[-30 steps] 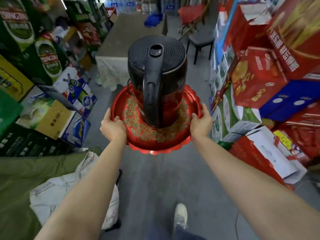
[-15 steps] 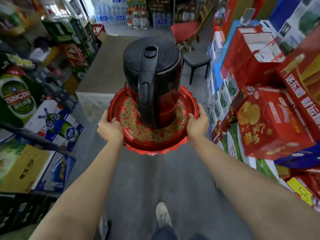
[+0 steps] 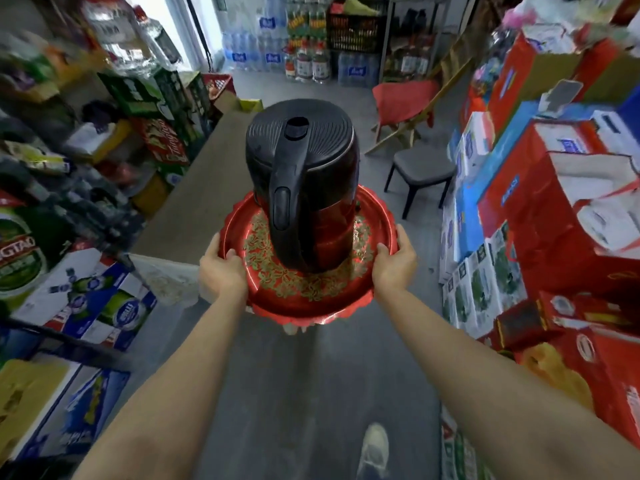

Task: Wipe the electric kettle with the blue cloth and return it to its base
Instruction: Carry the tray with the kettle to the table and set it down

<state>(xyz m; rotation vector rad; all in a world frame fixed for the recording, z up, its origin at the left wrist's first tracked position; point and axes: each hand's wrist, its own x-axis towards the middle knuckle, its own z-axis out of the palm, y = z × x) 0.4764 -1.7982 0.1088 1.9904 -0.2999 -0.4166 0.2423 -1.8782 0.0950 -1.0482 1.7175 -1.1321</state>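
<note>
A black and dark-red electric kettle (image 3: pixel 304 188) stands upright on a round red tray (image 3: pixel 311 299) with gold flower patterns, its handle facing me. My left hand (image 3: pixel 221 271) grips the tray's left rim and my right hand (image 3: pixel 394 261) grips its right rim, holding the tray at chest height over the aisle floor. No blue cloth shows in this frame. Whether a base sits under the kettle I cannot tell.
A long grey-brown table (image 3: pixel 194 202) runs ahead on the left with a pale cloth hanging off its near end. Stacked drink cartons (image 3: pixel 86 299) line the left, red gift boxes (image 3: pixel 561 220) the right. A dark stool (image 3: pixel 420 171) and red-draped folding chair (image 3: pixel 405 102) stand ahead right.
I have walked forward along the aisle with the tray and kettle; the table end, stool and shelves of bottles are nearer. Both hands keep the same grip on the rim.
</note>
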